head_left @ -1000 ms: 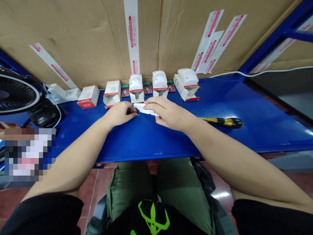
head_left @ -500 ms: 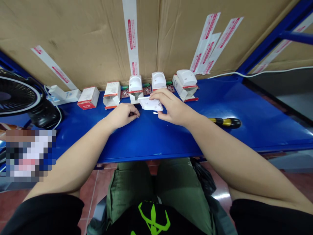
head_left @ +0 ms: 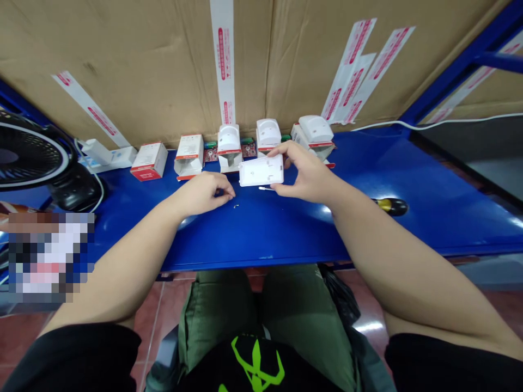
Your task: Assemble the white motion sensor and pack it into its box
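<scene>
My right hand (head_left: 306, 174) grips a white plastic cover (head_left: 261, 171) by its right end, thumb below and fingers above. The cover's shallow inner side, with small raised details, faces me. To its left, my left hand (head_left: 206, 193) rests low over the blue table with its fingers curled together, and nothing shows in them. Some tiny screws (head_left: 236, 206) lie just below its fingertips. A thin white piece (head_left: 265, 188) lies on the table under the cover, close to my right thumb.
Along the cardboard backing stand white-and-red boxes (head_left: 149, 161), some topped with white domed housings (head_left: 268, 132). Red circuit boards (head_left: 248, 150) sit between them. A screwdriver (head_left: 392, 206) lies at the right, partly behind my forearm. A fan (head_left: 28, 155) and a power strip (head_left: 116, 159) are at the left.
The white cover has tilted so its inner side faces me, and moved slightly right with my right hand. The tiny screws now show on the table, apart from my left fingertips.
</scene>
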A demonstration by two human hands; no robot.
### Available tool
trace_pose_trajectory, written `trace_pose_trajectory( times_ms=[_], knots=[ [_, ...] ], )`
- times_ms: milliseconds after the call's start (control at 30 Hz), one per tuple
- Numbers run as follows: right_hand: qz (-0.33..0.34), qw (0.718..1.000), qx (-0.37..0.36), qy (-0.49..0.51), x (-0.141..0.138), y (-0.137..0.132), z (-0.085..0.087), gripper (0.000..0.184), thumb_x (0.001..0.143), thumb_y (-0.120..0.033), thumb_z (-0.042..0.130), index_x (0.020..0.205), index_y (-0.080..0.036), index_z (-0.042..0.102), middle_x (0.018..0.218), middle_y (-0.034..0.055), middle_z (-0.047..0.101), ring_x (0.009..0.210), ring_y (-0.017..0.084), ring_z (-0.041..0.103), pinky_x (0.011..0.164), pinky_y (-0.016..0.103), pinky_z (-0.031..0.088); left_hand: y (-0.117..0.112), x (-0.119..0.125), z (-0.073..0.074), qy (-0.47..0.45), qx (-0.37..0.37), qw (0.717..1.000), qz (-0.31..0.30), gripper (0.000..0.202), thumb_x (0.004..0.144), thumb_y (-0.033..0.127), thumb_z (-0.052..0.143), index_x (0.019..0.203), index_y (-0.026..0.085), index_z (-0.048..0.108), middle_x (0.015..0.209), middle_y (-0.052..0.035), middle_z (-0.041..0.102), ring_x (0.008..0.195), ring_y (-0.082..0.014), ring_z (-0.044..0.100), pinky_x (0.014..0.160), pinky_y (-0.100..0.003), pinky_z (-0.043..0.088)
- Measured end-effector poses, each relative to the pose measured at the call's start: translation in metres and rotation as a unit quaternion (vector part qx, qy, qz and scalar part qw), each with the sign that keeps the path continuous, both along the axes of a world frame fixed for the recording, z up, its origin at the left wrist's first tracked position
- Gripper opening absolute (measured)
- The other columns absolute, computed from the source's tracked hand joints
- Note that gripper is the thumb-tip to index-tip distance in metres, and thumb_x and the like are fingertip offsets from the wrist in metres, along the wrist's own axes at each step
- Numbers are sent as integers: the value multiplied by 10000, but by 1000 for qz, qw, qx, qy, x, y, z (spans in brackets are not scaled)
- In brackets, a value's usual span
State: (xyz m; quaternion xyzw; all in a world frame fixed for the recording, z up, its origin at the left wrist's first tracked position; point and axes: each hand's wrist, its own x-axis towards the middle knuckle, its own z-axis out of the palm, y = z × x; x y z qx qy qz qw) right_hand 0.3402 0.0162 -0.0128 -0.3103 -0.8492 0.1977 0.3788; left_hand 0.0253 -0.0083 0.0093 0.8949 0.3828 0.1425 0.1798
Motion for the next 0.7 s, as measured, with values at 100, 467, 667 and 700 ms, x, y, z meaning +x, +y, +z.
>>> trace_pose_trajectory(
  times_ms=[100, 467, 667, 700],
  knots=[
    [24, 997, -79, -8, 9, -7, 12, 519, 787, -368, 924, 1240, -281, 687, 1266, 79, 760, 1087, 310, 683, 1006, 488, 578, 7, -15, 3, -15, 45, 996, 77, 168, 972, 206, 650, 977, 224, 817, 968, -49, 827, 917, -258, 771, 979, -452, 643],
    [143, 957, -150, -204, 0, -23, 15, 441, 695, -345, 1016, 1060, -296, 772, 1020, 42, 775, 969, 301, 701, 844, 462, 621, 38, -62, -9, -1, 193, 927, 321, 299, 933, 227, 690, 1217, 252, 779, 1474, -157, 679, 1468, -446, 612, 1309, -692, 462],
    [115, 969, -93, -197, -23, -11, 23, 351, 821, -443, 969, 1055, -283, 762, 1061, 36, 768, 1023, 287, 731, 981, 475, 644, 46, -67, -11, 13, 104, 935, 339, 396, 923, 170, 668, 1308, 216, 745, 1444, -165, 700, 1447, -420, 655, 1316, -623, 493],
    [93, 973, -55, -202, -32, -6, 28, 279, 896, -435, 907, 1049, -258, 755, 1060, 47, 770, 1035, 285, 733, 1004, 475, 634, 45, -66, -11, 14, 101, 934, 341, 412, 922, 172, 668, 1325, 213, 742, 1455, -166, 692, 1458, -422, 647, 1321, -614, 487]
  ],
)
